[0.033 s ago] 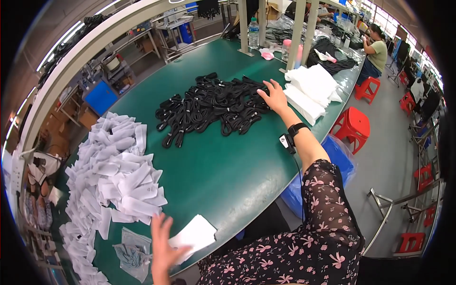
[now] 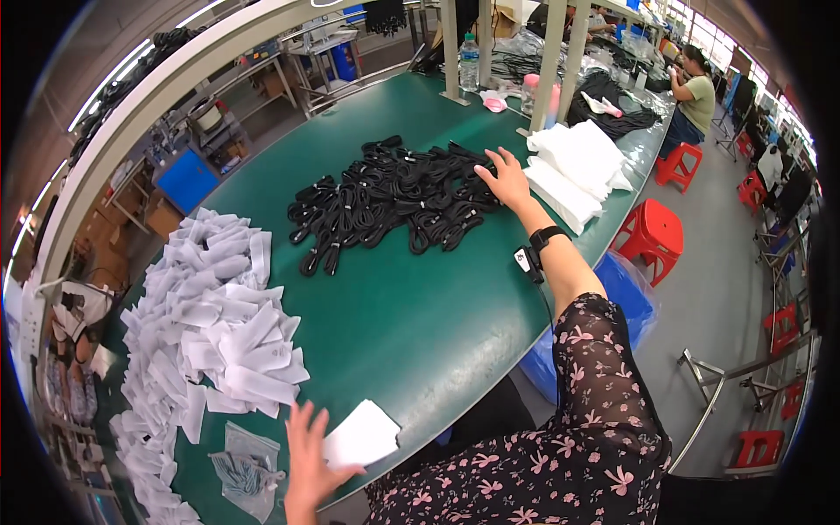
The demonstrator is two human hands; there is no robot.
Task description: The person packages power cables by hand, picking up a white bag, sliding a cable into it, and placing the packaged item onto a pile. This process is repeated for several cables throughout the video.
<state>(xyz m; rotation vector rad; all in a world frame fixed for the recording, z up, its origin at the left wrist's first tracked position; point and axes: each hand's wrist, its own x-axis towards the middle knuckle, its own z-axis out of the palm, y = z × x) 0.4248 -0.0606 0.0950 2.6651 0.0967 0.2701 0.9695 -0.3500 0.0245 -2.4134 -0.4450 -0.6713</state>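
Note:
A heap of black bundled cables lies in the middle of the green table, each coil tied with a small band. At the heap's right edge is my right hand, fingers apart, the fingertips touching or just over the outermost bundles. My left hand hovers at the near edge with spread fingers, nothing in it. Beside it lies a small stack of white sheets, partly covered by the thumb. A big pile of filled whitish pouches spreads over the left side. Near my left hand sits a clear bag with grey-blue contents.
White plastic bags lie folded right of the cables, near metal posts and a water bottle. A blue bag-lined bin and a red stool stand off the right edge. A person works farther back.
My left hand has shifted slightly to the right and uncovered a bit of the white stack. My right hand stays at the cable heap.

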